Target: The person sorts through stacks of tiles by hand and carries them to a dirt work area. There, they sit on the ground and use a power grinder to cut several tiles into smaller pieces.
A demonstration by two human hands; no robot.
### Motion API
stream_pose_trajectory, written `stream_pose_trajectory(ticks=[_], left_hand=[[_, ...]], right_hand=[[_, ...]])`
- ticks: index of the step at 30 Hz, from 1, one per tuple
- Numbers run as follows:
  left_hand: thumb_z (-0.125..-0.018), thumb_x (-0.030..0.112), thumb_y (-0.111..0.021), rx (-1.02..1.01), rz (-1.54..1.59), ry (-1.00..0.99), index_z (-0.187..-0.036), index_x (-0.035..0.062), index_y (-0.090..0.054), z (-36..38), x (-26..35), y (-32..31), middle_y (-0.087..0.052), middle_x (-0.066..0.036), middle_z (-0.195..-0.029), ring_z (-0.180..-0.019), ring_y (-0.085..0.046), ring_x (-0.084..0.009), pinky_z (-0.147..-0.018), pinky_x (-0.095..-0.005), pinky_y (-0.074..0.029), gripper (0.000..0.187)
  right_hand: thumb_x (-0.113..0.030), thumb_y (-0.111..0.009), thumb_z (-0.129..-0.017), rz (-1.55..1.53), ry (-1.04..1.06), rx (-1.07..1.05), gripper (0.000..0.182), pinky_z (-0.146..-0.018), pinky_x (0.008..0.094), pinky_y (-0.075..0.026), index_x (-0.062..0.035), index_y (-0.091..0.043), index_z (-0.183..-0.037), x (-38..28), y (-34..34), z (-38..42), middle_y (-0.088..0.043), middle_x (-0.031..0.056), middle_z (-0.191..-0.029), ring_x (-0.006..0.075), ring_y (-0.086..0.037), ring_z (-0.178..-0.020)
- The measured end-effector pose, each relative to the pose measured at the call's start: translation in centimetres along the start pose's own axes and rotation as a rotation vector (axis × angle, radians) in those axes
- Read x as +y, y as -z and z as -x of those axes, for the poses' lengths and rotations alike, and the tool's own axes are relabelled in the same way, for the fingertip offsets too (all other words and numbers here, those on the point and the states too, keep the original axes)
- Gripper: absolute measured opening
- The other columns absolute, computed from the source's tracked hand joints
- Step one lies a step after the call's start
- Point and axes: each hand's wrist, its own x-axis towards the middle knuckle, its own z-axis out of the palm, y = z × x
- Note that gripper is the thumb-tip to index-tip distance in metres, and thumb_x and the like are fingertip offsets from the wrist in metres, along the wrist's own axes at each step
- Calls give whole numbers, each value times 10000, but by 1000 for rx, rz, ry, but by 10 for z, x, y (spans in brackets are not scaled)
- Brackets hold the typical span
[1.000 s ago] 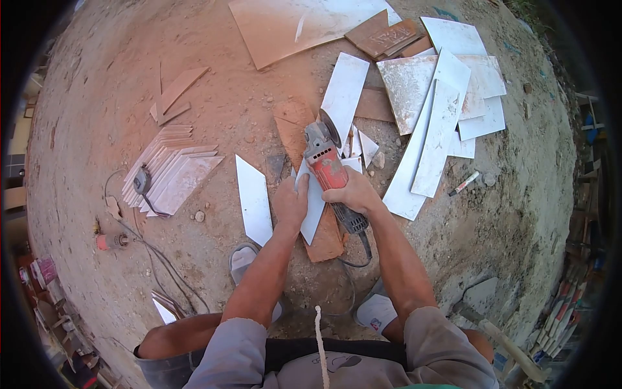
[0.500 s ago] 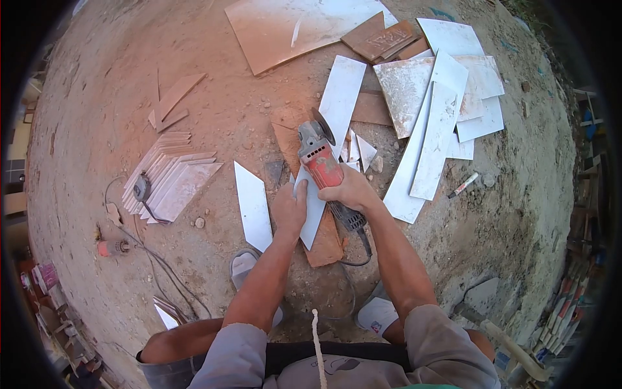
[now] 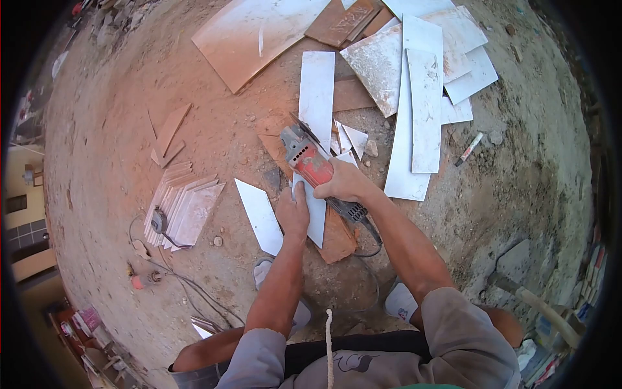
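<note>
A red and grey angle grinder (image 3: 313,166) is gripped in my right hand (image 3: 343,181), its disc tilted up at the far end. Beneath it a narrow white tile piece (image 3: 315,217) rests on a reddish-brown board (image 3: 337,236). My left hand (image 3: 293,209) closes on the left edge of that tile piece, thumb on top. Just left of this hand lies another white slanted piece (image 3: 259,216) on the ground. Beyond the grinder is a long white strip (image 3: 317,97). Where the disc meets the tile is hidden by the grinder head.
Cut tiles (image 3: 184,204) are stacked at the left with a tape measure (image 3: 159,220) on top. A red tool (image 3: 144,280) and cables lie nearer. Large white tiles (image 3: 424,110) and a marker (image 3: 468,150) are at the right. A large tile (image 3: 253,39) lies at the back.
The camera view has shifted and turned, so the ground items appear displaced. Both hands keep their holds on the grinder and the tile piece.
</note>
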Motion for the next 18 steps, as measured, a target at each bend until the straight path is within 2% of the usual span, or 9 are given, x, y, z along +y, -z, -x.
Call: stream_pose_trajectory(ticks=[5,8,11,18], left_hand=[[-1002,431,-484,-25,-11,54,-818,-5,-607,0,3,2,-634,-252,-805,-782,-619,-434,-695,-498,-452,489],[-1004,437,-477,-34,-28,56,-823,-5,-607,-1,3,2,-634,-251,-806,-788,-618,-437,-696,-497,-452,495],[-1005,437,-476,-17,-20,32,-824,-3,-607,1,2,2,-631,-249,-800,-787,-615,-437,-698,-498,-451,493],[-1002,418,-494,-7,10,24,-803,-4,-598,0,-1,0,-620,-249,-783,-770,-606,-437,-688,-500,-444,479]], right_hand=[[-441,-741,-551,28,-13,14,808,-890,417,-507,93,-565,-1130,8,0,22,-648,308,-1068,421,-643,-1013],[-437,-765,-537,5,-25,9,819,-880,397,-493,83,-576,-1141,9,0,19,-652,271,-1042,379,-641,-978],[-440,-741,-543,4,-7,4,808,-880,410,-509,93,-569,-1126,2,3,16,-652,302,-1052,410,-647,-1000],[-437,-744,-539,-17,5,0,788,-866,398,-510,100,-586,-1093,2,2,3,-656,298,-1037,402,-651,-980]])
